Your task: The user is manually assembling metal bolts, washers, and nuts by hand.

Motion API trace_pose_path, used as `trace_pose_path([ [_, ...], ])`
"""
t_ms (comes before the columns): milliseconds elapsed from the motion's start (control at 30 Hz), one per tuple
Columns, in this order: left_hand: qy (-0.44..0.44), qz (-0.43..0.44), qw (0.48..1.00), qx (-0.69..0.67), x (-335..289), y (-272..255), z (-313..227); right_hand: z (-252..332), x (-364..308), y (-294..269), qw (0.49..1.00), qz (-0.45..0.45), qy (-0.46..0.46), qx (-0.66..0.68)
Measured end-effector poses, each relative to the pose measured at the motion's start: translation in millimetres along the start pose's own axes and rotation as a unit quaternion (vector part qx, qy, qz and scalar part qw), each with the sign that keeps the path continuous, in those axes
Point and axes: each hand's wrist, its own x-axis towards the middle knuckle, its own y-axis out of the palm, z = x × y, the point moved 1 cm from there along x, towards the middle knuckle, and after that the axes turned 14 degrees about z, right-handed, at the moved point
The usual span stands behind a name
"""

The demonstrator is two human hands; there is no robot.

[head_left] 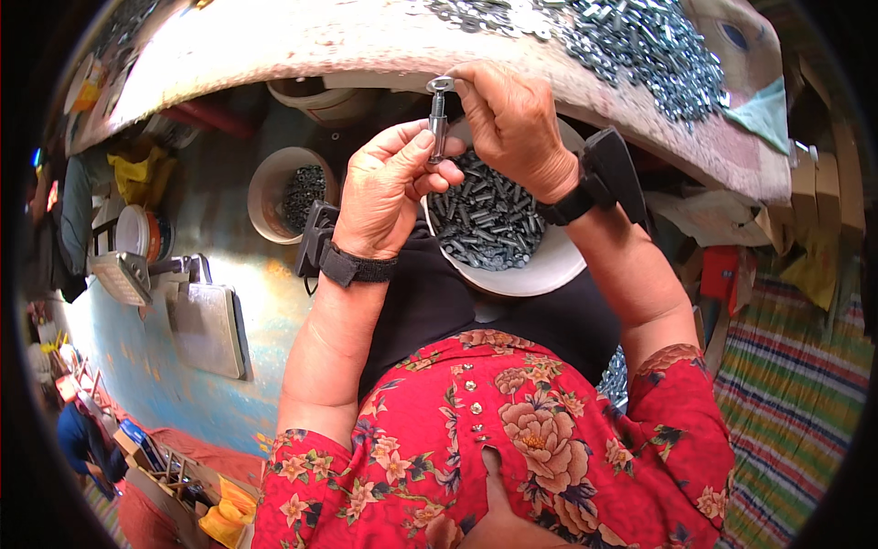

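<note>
Between the thumb and fingers of my left hand [382, 188] a metal expansion anchor bolt [438, 131] stands upright, its smooth sleeve low and its threaded part above. A flat metal washer [441, 83] sits at the bolt's top end. My right hand [514, 123] pinches that washer at its right edge, fingers closed. Both hands are just off the table's near edge. Below them a white bucket [560, 270] holds many dark metal sleeves or bolts [485, 220].
On the pale, curved-looking table [302, 41] lie a heap of metal fasteners [645, 55] and a spread of washers [489, 16]. Left on the floor stands a smaller bucket [265, 197] of small dark nuts. A platform scale [206, 329] is farther left. A person [82, 444] is at lower left.
</note>
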Motion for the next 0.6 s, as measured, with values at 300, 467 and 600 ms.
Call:
trace_pose_path([
  [300,-0.033,0.070,0.997,0.025,27,45,28,-20,-53,-48,0.996,-0.066,0.021,-0.048],
  [467,-0.036,0.074,0.995,0.059,62,68,32,-44,-61,-60,0.994,-0.085,0.032,-0.057],
  [600,-0.001,0.048,0.997,0.067,126,71,40,-77,-43,-52,0.975,-0.160,0.143,-0.056],
])
